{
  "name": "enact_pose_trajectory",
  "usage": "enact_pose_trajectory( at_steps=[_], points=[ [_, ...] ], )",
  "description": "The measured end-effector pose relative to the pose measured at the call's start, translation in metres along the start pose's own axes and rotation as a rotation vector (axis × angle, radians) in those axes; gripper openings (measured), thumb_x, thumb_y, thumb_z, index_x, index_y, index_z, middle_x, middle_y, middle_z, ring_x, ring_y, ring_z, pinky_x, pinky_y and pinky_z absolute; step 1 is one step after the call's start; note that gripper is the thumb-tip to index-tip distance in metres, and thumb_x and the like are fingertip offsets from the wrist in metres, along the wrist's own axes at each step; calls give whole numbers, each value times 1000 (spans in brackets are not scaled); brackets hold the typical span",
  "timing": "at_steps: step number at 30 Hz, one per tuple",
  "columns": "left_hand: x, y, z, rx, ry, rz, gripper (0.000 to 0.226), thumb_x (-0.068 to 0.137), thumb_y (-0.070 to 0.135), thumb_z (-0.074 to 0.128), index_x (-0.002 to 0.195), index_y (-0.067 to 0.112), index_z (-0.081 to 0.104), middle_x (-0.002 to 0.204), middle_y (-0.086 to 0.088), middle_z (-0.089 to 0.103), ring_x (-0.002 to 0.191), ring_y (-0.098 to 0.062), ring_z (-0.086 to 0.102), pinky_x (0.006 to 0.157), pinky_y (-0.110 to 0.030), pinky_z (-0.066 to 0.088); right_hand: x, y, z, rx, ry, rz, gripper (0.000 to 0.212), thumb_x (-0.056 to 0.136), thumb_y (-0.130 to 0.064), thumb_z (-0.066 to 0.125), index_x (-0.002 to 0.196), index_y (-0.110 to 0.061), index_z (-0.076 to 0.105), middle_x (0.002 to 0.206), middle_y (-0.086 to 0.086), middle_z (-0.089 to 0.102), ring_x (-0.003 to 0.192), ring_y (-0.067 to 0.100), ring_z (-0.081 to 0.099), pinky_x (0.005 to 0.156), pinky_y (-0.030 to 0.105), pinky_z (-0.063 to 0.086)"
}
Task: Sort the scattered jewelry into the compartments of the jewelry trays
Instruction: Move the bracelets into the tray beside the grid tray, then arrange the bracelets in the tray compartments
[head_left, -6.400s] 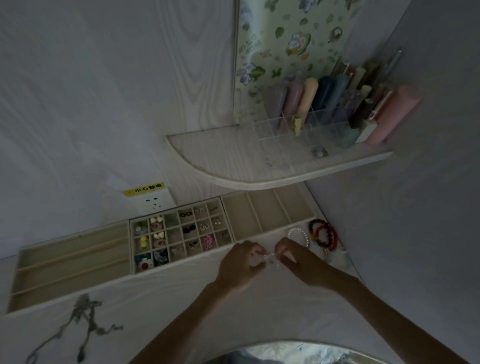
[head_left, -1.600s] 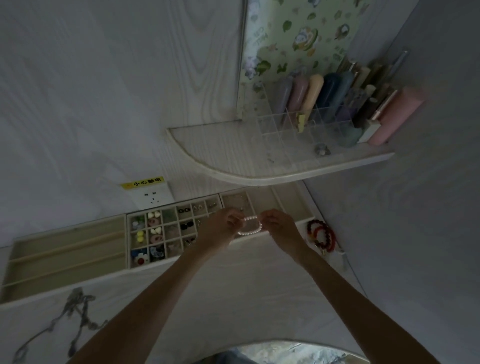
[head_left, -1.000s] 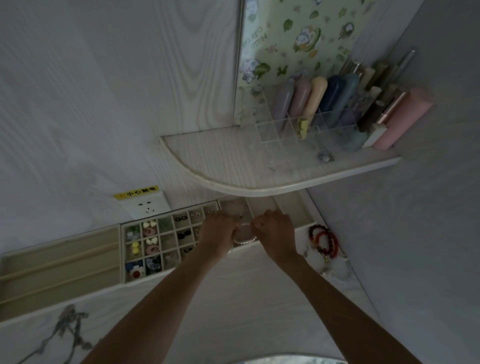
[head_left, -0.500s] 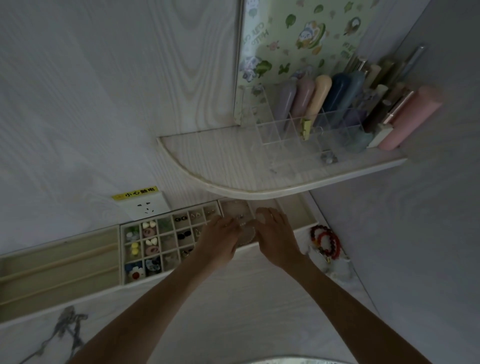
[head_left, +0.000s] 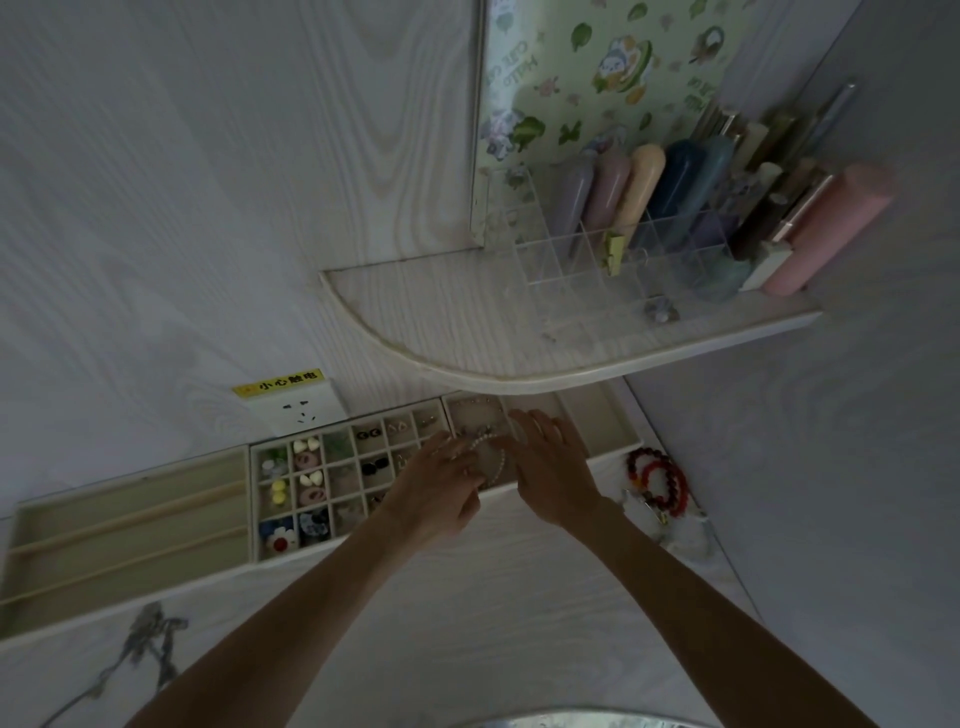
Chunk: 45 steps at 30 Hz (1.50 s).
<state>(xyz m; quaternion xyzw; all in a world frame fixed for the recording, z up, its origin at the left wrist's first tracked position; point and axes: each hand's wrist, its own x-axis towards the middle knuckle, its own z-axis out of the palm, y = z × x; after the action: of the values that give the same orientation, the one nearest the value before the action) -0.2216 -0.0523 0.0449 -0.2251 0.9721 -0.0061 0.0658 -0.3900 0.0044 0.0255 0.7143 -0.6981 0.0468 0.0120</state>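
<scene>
At the far left a long-slot tray (head_left: 124, 525) holds nothing visible; beside it the grid tray (head_left: 343, 483) carries small earrings; next, the left hand (head_left: 436, 488) pinches a pearl bracelet (head_left: 491, 457) with curled fingers over the left slot of the right tray (head_left: 608, 421); the right hand (head_left: 556, 467) lies flat with straight fingers beside it, gripping nothing; this looks like the placing step; next, probably, let go and reach for the red bead bracelets (head_left: 657, 480) on the tabletop.

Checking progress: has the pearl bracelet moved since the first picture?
Yes. The pearl bracelet went from the tabletop beside the red bead bracelets into the right tray.
</scene>
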Motion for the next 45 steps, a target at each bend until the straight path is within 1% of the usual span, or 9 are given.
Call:
enact_pose_trajectory(
  at_steps=[4, 11, 18, 23, 28, 31, 35, 38, 45],
  points=[
    [0, -2, -4, -21, 16, -43, 25, 66, 37, 67, 88, 28, 75, 101, 8, 72, 103, -15, 64, 92, -35, 50, -13, 5, 1, 71, 80, -51, 58, 55, 0, 74, 106, -27, 68, 121, 6, 61, 108, 29, 58, 92, 42, 46],
    [1, -8, -13, -15, -175, -3, 41, 97, 34, 32, 134, 27, 49, 144, 6, 44, 140, -17, 24, 116, -40, 11, -28, 13, 6, 57, 28, -83, 52, 58, 2, 74, 101, -27, 71, 128, 8, 58, 114, 31, 56, 97, 47, 45],
    [3, -9, -10, -32, -140, 5, 45, 92, 35, 29, 123, 23, 60, 133, 3, 56, 134, -19, 36, 114, -40, 21, -28, 12, 4, 54, 8, -77, 51, 57, 0, 75, 100, -27, 71, 127, 8, 59, 114, 30, 57, 98, 47, 42],
    [-2, -11, -13, -3, -20, 3, 34, 74, 37, 43, 84, 26, 75, 98, 6, 72, 96, -17, 66, 88, -37, 52, -36, 10, -3, 128, 38, -51, 43, 71, -5, 70, 109, -26, 67, 127, 6, 58, 116, 29, 55, 101, 43, 39],
    [3, 6, -19, -43, 116, 76, 16, 61, 29, 72, 77, 28, 71, 85, 10, 69, 88, -14, 65, 78, -31, 52, -59, 45, -35, 262, 222, 219, 31, 88, -20, 49, 116, -20, 61, 115, 2, 62, 108, 21, 56, 93, 30, 43],
    [9, 24, -26, -160, 139, 105, 22, 56, 19, 74, 76, 28, 72, 77, 10, 68, 79, -13, 66, 73, -27, 53, -84, 69, -54, 352, 129, 478, 20, 92, -16, 47, 106, -15, 63, 98, 1, 62, 93, 24, 61, 78, 25, 42],
    [16, 56, -20, -317, -94, 96, 34, 86, 17, 48, 117, 23, 61, 119, 3, 62, 111, -19, 56, 91, -32, 46, -125, 86, -43, 367, -176, 635, 30, 92, -28, 56, 119, -15, 57, 116, 3, 62, 104, 24, 59, 83, 25, 44],
    [19, 73, -6, -395, -265, 87, 45, 90, 16, 44, 135, 23, 46, 140, 3, 44, 127, -18, 41, 100, -33, 40, -147, 82, -27, 449, -167, 567, 23, 83, -35, 67, 101, -21, 61, 99, -10, 61, 90, 8, 57, 71, 7, 35],
    [38, 89, -8, -546, -392, 29, 49, 93, 18, 48, 141, 19, 38, 148, 0, 32, 134, -21, 28, 103, -30, 34, -147, 66, 0, 216, -22, 461, 22, 63, -13, 84, 71, -16, 63, 83, 5, 66, 68, 26, 61, 55, 36, 51]
  ],
)
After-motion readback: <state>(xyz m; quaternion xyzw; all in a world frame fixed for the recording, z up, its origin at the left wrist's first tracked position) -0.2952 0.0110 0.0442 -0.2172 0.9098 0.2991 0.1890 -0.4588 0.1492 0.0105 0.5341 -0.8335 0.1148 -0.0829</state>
